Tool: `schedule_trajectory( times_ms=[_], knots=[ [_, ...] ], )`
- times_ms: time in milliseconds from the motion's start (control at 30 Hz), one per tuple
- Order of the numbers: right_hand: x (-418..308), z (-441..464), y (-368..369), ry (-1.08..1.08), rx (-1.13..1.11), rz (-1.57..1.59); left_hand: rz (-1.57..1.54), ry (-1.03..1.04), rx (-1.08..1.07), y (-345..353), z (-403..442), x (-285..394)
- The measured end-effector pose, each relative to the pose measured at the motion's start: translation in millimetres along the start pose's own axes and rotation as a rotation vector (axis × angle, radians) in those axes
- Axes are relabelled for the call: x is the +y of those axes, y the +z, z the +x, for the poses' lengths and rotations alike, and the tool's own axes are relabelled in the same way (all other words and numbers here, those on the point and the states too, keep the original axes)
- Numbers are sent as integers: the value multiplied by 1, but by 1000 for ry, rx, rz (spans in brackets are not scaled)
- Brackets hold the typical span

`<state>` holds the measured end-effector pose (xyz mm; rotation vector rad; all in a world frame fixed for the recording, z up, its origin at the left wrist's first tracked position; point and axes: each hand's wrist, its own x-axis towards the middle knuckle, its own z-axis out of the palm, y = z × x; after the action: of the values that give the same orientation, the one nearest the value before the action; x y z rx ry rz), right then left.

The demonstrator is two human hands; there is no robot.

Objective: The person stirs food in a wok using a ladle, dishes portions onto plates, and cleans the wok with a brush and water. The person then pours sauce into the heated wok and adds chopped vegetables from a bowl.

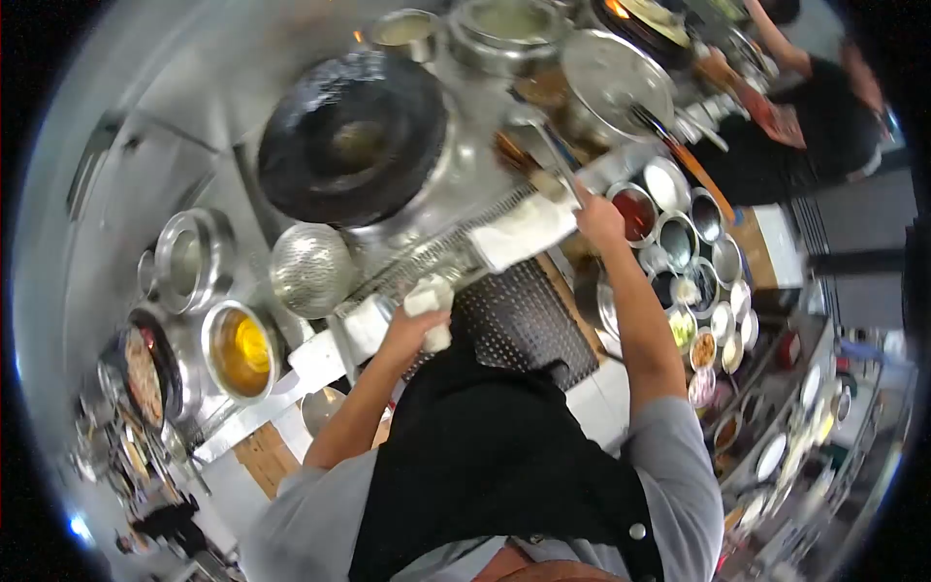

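Note:
My left hand (417,333) grips a folded white cloth (430,308) above the front edge of the stove. A metal handle (560,158) is in my right hand (601,221); its far end lies near a pot and is blurred. Behind my left hand sits a large black wok (354,141) with a little something at its bottom. A perforated metal skimmer (311,271) rests at the stove's edge, left of the cloth. Another white cloth (524,231) lies on the ledge between my hands.
Several bowls of sauces and ingredients, one with red sauce (632,213), stand at the right. A bowl of yellow liquid (222,357) is at the left. A large metal lid (617,82) lies behind my right hand. Another person (824,121) works at the upper right.

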<state>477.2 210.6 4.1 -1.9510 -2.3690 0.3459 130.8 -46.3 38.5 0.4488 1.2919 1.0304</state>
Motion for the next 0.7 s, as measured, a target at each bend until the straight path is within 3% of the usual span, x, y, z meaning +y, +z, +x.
schedule_trajectory(
  times_ms=[33, 100, 133, 167, 200, 233, 267, 300, 333, 367, 400, 433, 500, 567, 600, 633, 667, 700],
  knots=[
    [15, -9, 15, -13, 64, -59, 139, -140, -42, -2, -14, -9],
    [-7, -65, -4, 85, 183, 6, 425, -229, -224, -7, -19, -63],
    [-7, -101, 13, 38, 74, -8, 618, -198, -328, -3, -11, -109],
    [-1, -143, 32, -16, -35, -15, 997, -17, -373, 9, -9, -158],
    [13, -197, 54, -241, -150, 217, 1260, 67, -531, 22, -5, -218],
    [33, -258, 112, -263, -499, 230, 1517, 161, -689, 30, -8, -282],
    [43, -325, 155, -244, -646, 144, 1503, 144, -709, 25, -11, -352],
    [62, -394, 205, -292, -634, 24, 1373, -187, -864, 16, -11, -418],
    [99, -457, 271, -466, -866, -152, 1205, -515, -997, 21, -16, -461],
    [109, -477, 259, -340, -1174, 81, 1140, -579, -950, 48, -36, -421],
    [126, -512, 280, -203, -1082, 265, 1075, -640, -900, 83, -60, -363],
    [138, -524, 258, -214, -1126, 265, 1010, -698, -847, 120, -83, -302],
    [154, -513, 177, -311, -957, 852, 809, -686, -805, 104, -130, -327],
    [169, -493, 156, -252, -1119, 844, 633, -642, -746, 106, -133, -331],
    [179, -490, 158, -179, -1267, 837, 671, -770, -713, 117, -127, -314],
    [220, -483, 211, -25, -1279, 1372, 710, -891, -678, 122, -117, -312],
    [261, -452, 246, 175, -1186, 1538, 921, -916, -583, 106, -102, -363],
    [278, -416, 271, 416, -656, 1311, 1006, -663, -469, 95, -84, -396]
  ],
)
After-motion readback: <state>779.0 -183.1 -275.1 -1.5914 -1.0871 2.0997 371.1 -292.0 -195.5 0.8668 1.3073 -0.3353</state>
